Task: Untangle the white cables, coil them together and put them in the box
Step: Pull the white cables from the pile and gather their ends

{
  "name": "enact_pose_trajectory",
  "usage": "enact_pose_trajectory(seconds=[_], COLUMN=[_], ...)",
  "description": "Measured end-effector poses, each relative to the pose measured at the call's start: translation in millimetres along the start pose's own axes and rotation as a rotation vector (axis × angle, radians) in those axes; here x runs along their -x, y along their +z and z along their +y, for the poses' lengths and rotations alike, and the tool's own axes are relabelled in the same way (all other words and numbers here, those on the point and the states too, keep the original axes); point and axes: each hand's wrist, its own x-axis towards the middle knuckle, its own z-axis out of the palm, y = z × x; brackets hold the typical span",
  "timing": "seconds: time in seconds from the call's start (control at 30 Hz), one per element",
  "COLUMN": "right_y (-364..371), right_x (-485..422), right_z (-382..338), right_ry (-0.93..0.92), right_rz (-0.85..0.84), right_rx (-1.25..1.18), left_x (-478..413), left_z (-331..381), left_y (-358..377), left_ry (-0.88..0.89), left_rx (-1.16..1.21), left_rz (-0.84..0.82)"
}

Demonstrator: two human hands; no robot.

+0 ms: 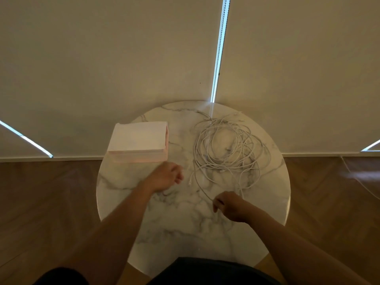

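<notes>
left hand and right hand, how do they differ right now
The right hand pinches a strand of the white cables; the left hand holds nothing, fingers loosely curled. The left hand sits near the pink box; the right hand is nearer the person, below the tangle. Both are over the marble table.

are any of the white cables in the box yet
No, the white cables all lie in a tangle on the table, to the right of the box.
</notes>
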Motion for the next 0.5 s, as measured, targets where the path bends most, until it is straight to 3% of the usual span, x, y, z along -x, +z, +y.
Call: enact_pose_trajectory(seconds=[0.07,0.17,0.23,0.4,0.5], right_y=[-1.3,0.9,4.2,9.9,8.3], right_x=[-4.2,-4.8,-3.7,-4.0,-1.0], right_z=[-14.4,-21.7,-22.7,-32.6,-30.2], right_ry=[-0.04,-0.079,-0.09,-0.112,-0.099], right_rz=[0.026,0.032,0.03,0.001,0.035], right_rx=[0.007,0.013,-0.004,-0.02,-0.053], left_x=[3.5,6.7,6.7,6.6,-1.9], left_z=[6.2,7.2,6.3,10.3,10.1], left_y=[33.7,52.9,50.4,50.3,48.2], left_ry=[-0.023,-0.159,-0.204,-0.184,-0.127], left_rx=[0.177,0.563,0.615,0.947,1.007], left_rz=[-0.067,-0.002,0.074,-0.043,0.063])
